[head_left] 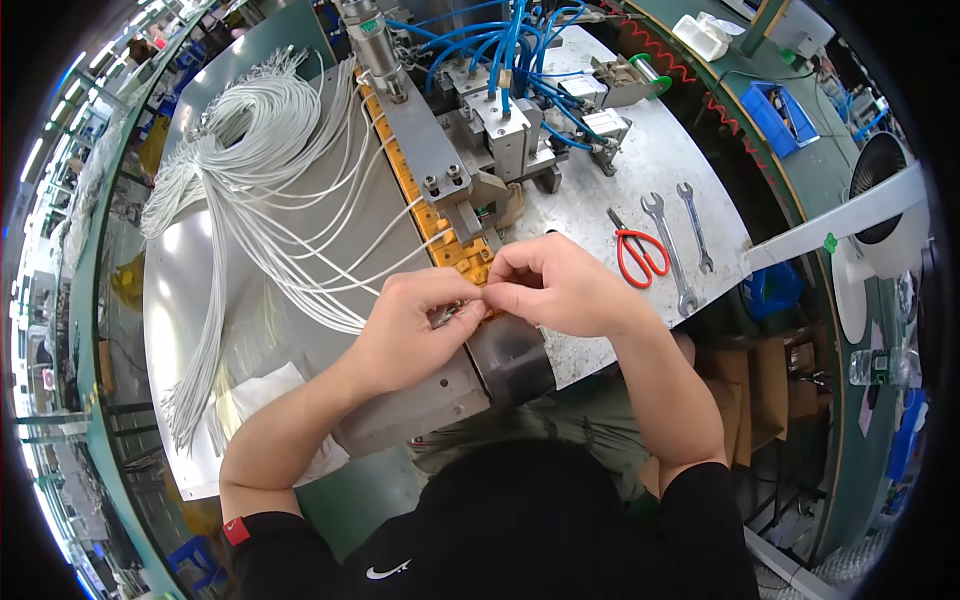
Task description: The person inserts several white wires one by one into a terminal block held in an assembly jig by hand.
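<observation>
Both hands meet at the near end of a yellow-orange fixture rail (470, 259), which runs away along the machine. My left hand (418, 325) is pinched closed, with a small, partly shiny bit showing between its thumb and fingers. Fingertip to fingertip with it, my right hand (560, 285) is also pinched closed. What the right fingers hold, if anything, is hidden. A large bundle of white cables (255, 150) lies to the left, and several single cables reach from it to the rail. The closest of these runs toward my left hand.
Beyond my hands stands a metal machine (500, 130) with blue air hoses (520, 40). On its plate to the right lie red-handled scissors (640, 258) and two wrenches (668, 235) (694, 225). A blue bin (778, 118) sits on the right bench; a white bag (265, 395) lies near my left forearm.
</observation>
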